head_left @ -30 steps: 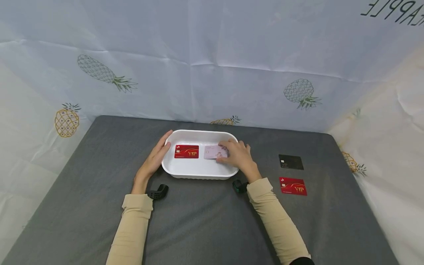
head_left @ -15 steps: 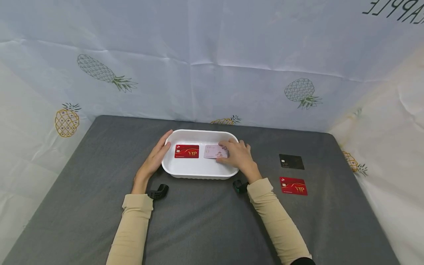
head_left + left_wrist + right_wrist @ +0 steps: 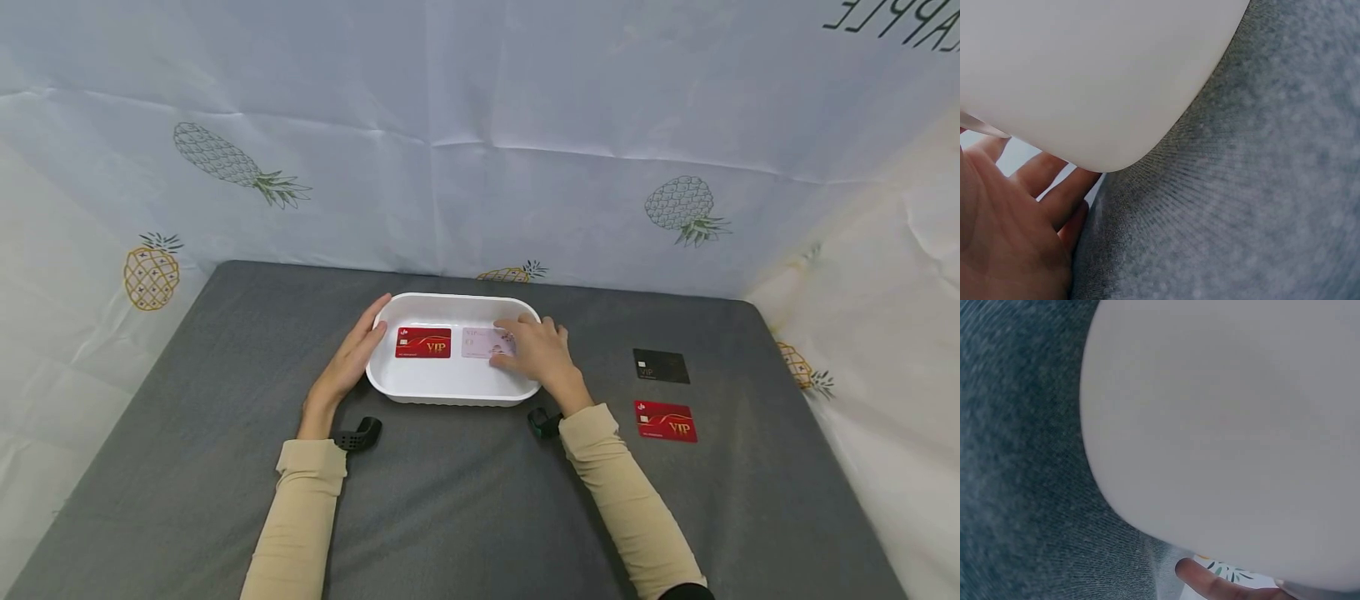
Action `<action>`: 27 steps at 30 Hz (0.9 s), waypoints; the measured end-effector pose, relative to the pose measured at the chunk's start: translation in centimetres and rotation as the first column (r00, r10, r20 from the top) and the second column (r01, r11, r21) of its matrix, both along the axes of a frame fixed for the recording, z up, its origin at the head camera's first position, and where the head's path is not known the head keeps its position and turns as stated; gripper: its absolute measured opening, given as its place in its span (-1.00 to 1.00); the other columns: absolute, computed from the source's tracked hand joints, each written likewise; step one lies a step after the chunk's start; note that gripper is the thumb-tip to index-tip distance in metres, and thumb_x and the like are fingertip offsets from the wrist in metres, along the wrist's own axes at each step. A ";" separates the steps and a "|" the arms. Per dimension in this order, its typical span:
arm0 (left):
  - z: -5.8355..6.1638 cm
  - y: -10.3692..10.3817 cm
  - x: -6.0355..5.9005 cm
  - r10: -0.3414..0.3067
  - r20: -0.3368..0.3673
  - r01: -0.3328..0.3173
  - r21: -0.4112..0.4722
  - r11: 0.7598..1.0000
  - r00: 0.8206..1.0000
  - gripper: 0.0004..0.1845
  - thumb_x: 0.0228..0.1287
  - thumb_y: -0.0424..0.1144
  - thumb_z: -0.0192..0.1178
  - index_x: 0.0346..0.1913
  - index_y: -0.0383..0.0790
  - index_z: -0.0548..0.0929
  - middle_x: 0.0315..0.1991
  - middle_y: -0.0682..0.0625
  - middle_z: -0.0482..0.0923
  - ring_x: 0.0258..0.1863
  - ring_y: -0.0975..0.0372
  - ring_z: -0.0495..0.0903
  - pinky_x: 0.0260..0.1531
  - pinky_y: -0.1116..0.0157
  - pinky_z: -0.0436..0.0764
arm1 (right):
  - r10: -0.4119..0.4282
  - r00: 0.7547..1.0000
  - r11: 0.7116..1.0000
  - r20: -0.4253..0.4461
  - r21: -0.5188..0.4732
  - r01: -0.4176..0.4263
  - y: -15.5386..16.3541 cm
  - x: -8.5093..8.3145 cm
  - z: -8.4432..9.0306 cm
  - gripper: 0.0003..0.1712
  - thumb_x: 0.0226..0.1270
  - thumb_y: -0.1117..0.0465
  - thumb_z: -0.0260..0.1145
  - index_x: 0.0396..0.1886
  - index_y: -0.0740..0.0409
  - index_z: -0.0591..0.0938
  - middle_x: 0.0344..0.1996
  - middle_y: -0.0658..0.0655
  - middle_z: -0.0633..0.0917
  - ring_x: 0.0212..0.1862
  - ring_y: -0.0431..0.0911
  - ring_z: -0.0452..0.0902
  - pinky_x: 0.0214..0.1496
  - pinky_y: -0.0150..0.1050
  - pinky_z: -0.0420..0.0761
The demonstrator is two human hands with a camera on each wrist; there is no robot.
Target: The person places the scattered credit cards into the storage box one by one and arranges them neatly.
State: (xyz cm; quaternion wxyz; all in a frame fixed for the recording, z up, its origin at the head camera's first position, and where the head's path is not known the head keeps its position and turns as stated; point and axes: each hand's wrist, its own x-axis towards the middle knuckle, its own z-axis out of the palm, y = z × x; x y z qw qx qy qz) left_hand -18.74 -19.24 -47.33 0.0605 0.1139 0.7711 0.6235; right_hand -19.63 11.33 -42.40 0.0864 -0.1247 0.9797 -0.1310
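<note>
Head view: a pale pink card (image 3: 478, 342) with faint lettering is lying in the white tray (image 3: 450, 381), beside a red VIP card (image 3: 423, 343). The right hand (image 3: 540, 350) is spanning its edges, thumb and forefinger apart; whether they are pinching cannot be told. Spread fingers of the left hand (image 3: 348, 360) are touching the tray's end.

Two cards (image 3: 423, 342) lie side-by-side in the tray (image 3: 453, 393).

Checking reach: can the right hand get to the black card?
Likely yes: the black card lies uncovered on the cloth, with nothing visible blocking the right hand, which is at the pink card.
</note>
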 end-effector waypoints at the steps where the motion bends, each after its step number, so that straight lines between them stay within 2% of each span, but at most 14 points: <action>1: -0.1 0.0 0.0 0.002 0.001 -0.002 0.001 1.000 1.000 -0.39 0.68 -0.14 -0.20 0.66 -0.15 0.01 0.68 -0.13 -0.09 0.67 0.00 -0.12 0.65 -0.13 -0.15 | -0.001 1.000 1.000 -0.001 0.002 0.001 0.0 0.0 0.0 -0.24 0.26 -0.14 0.50 0.43 -0.10 0.53 0.30 0.24 0.58 0.24 0.38 0.46 0.38 0.48 0.29; 15: -0.2 0.0 -0.2 0.010 -0.003 -0.010 -0.010 1.000 1.000 -0.39 0.67 -0.15 -0.20 0.65 -0.16 0.01 0.68 -0.12 -0.09 0.68 0.00 -0.13 0.65 -0.13 -0.17 | 0.007 1.000 1.000 -0.001 -0.018 -0.007 0.2 0.0 0.0 -0.23 0.26 -0.17 0.49 0.43 -0.12 0.53 0.29 0.23 0.59 0.22 0.35 0.45 0.37 0.48 0.30; 18: -0.2 0.0 -0.2 0.010 0.001 -0.010 -0.012 1.000 1.000 -0.38 0.67 -0.13 -0.19 0.65 -0.16 0.01 0.68 -0.11 -0.09 0.68 0.02 -0.12 0.65 -0.11 -0.16 | 0.013 1.000 0.998 0.006 -0.061 -0.013 0.4 -0.1 -0.1 -0.22 0.26 -0.17 0.49 0.44 -0.14 0.51 0.30 0.23 0.59 0.21 0.33 0.44 0.35 0.44 0.33; 25: -0.2 0.0 -0.2 0.011 -0.002 -0.011 -0.018 1.000 1.000 -0.38 0.67 -0.14 -0.18 0.65 -0.16 0.01 0.68 -0.12 -0.09 0.68 0.01 -0.13 0.65 -0.13 -0.16 | 0.070 0.998 0.978 -0.004 -0.195 -0.069 1.1 0.0 0.1 -0.27 0.27 -0.14 0.49 0.42 -0.14 0.53 0.08 0.17 0.65 0.10 0.21 0.44 0.22 0.32 0.42; 27: -0.2 0.0 -0.2 0.011 -0.009 -0.011 -0.018 1.000 1.000 -0.38 0.67 -0.15 -0.18 0.65 -0.18 0.01 0.68 -0.14 -0.09 0.68 -0.01 -0.14 0.64 -0.15 -0.17 | 0.091 0.996 0.970 -0.014 -0.225 -0.092 1.2 0.0 0.1 -0.28 0.27 -0.13 0.49 0.41 -0.12 0.55 0.07 0.17 0.66 0.10 0.19 0.43 0.19 0.28 0.43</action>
